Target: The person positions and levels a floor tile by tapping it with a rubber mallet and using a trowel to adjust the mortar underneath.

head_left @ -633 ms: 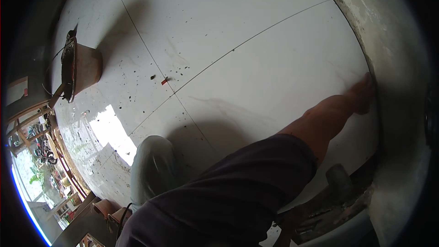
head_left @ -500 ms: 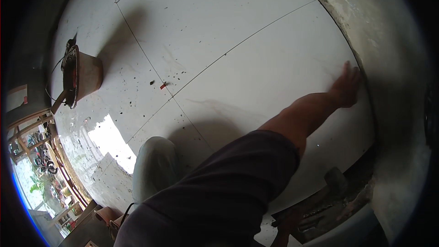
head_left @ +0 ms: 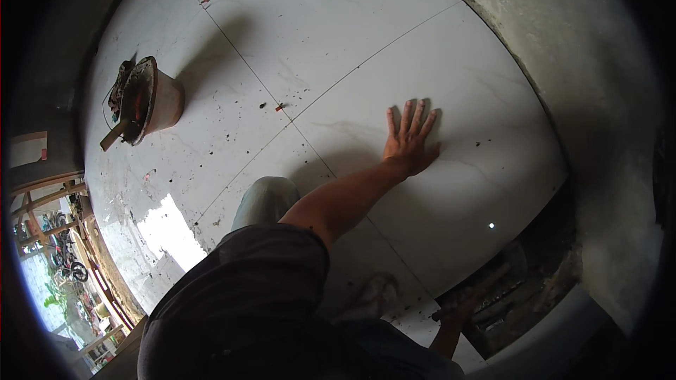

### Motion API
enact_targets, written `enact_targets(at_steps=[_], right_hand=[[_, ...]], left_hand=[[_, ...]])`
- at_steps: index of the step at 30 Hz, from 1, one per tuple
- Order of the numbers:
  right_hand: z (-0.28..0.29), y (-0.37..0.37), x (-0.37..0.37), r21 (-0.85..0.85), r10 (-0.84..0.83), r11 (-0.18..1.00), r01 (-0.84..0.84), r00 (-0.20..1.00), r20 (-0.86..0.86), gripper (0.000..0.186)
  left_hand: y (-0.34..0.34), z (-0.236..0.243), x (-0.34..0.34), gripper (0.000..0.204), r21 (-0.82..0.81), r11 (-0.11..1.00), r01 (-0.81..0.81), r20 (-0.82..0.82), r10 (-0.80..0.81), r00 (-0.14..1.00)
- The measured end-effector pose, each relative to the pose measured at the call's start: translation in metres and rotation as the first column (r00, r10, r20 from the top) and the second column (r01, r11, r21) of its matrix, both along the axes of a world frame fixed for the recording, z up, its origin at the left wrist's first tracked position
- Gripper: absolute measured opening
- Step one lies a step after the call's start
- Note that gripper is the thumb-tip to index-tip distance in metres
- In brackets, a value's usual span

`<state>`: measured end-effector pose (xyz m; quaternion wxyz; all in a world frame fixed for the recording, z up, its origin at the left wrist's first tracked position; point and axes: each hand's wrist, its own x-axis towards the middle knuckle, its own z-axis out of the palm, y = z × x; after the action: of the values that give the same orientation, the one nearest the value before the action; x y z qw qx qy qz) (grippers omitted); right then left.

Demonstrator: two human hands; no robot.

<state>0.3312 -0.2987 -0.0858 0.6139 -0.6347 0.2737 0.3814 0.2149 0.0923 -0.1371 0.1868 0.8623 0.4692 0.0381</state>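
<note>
Head | left hand [head_left: 408,146] splayed flat on glossy veined tile [head_left: 486,116] | right hand [head_left: 461,305] wrapped round dark tool handle [head_left: 437,315]

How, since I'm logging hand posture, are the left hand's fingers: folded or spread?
Spread: white tile shows between the fingers of the left hand.

White-tiled floor [head_left: 422,49] bears a bucket [head_left: 167,104] and crumbs [head_left: 263,105].

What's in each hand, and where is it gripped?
Left hand: nothing, palm down on the tile. Right hand: what looks like a mallet, blurred, held by its handle.
</note>
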Motion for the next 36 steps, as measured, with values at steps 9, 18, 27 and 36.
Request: enact_targets(at_steps=[9,18,27,36], right_hand=[[0.021,0.005,0.010,-0.040,-0.086,0.995,0.089,0.994,0.064,0.049],[0.014,0.004,0.024,0.062,-0.080,0.995,0.077,0.995,0.058,0.051],[0.029,0.015,0.011,-0.188,-0.120,0.970,0.152,0.977,0.174,0.051],[-0.007,-0.031,0.001,-0.457,0.287,0.883,-0.105,0.892,0.348,0.021]], left_hand=[[0.000,0.004,-0.020,0.077,-0.044,0.999,-0.025,-0.058,0.022,0.998],[0.002,0.005,-0.019,0.077,-0.055,0.998,-0.028,-0.049,0.026,0.998],[0.012,0.009,-0.047,0.077,-0.031,0.994,-0.102,-0.125,0.098,0.987],[0.065,-0.036,-0.149,0.077,0.289,0.840,-0.459,-0.222,0.525,0.821]])
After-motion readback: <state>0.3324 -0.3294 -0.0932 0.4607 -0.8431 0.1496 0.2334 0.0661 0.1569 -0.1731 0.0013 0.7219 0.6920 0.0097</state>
